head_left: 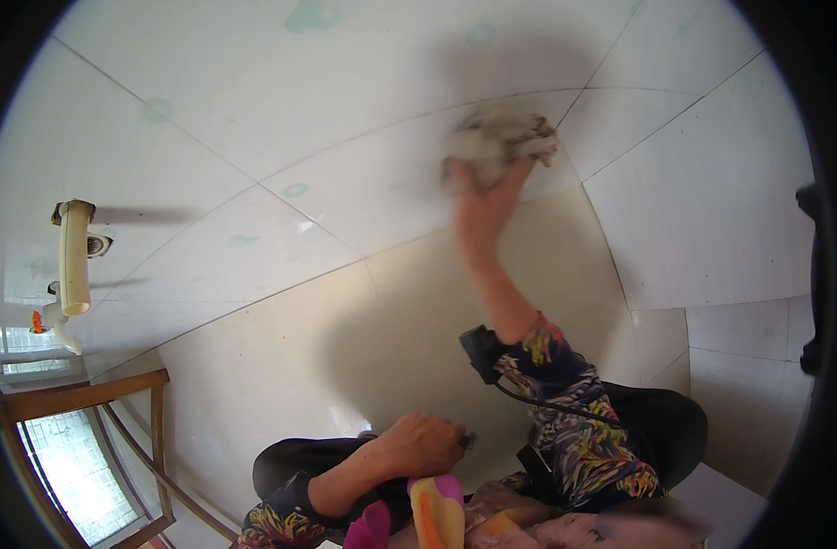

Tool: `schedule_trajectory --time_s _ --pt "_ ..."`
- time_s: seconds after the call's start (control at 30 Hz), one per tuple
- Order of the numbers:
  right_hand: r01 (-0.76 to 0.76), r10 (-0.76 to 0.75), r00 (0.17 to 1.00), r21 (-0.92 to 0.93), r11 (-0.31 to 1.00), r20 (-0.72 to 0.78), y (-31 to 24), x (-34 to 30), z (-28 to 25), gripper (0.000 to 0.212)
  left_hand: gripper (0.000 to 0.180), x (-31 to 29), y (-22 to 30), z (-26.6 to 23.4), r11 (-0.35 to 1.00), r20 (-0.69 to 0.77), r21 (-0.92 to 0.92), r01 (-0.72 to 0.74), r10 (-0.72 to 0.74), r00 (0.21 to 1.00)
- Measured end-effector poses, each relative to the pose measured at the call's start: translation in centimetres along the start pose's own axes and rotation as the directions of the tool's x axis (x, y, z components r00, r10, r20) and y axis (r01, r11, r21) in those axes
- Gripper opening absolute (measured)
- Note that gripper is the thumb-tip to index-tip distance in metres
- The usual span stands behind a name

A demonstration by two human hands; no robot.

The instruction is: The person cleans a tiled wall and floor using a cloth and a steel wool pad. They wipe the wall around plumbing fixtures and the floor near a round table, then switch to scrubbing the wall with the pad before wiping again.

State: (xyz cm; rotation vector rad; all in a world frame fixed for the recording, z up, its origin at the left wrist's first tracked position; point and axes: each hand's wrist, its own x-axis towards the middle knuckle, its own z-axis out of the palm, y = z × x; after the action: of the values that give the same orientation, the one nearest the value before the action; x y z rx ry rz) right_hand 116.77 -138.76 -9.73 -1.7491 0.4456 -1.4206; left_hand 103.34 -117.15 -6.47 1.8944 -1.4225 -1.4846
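Note:
A crumpled beige-grey rag (497,139) lies against the white tiled wall, near the corner where two walls meet. My right hand (485,197) is closed on it from below, the arm stretched out and the hand slightly blurred. Down by my lap, my left hand (425,444) is curled closed, knuckles up. A small dark greenish thing (469,441) shows at its fingertips, too small to name. Around my right forearm sits a black box-shaped device (482,353) with a cable running back along the patterned sleeve.
On the left wall, a cream pipe (75,261) sticks out, with a white tap (60,322) with an orange part below it. A wooden-framed piece with a bright pane (78,471) stands at lower left. Pale floor tiles (254,375) meet the walls.

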Motion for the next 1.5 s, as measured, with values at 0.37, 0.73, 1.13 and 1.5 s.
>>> schedule_trajectory --time_s 0.37,0.73,1.13,1.5 --pt "0.275 0.015 0.81 -0.403 0.873 0.586 12.8 -8.9 -3.9 0.04 0.027 1.2 1.5 1.5 0.996 -0.099 0.086 -0.024 0.033 0.995" --pt "0.608 -0.589 0.749 0.039 0.793 0.303 -4.5 2.2 4.0 0.034 0.025 -0.4 -0.1 0.4 1.0 0.015 0.008 -0.012 0.012 1.0" --pt "0.777 -0.319 0.106 0.122 0.617 0.942 10.1 -6.4 -1.6 0.01 0.026 0.5 1.4 1.6 0.999 -0.086 0.041 -0.018 0.022 0.996" --pt "0.71 -0.666 0.651 0.018 0.704 0.364 -7.9 5.6 2.0 0.036 0.025 -0.4 -2.0 1.0 0.998 -0.046 0.025 -0.055 0.057 0.997"
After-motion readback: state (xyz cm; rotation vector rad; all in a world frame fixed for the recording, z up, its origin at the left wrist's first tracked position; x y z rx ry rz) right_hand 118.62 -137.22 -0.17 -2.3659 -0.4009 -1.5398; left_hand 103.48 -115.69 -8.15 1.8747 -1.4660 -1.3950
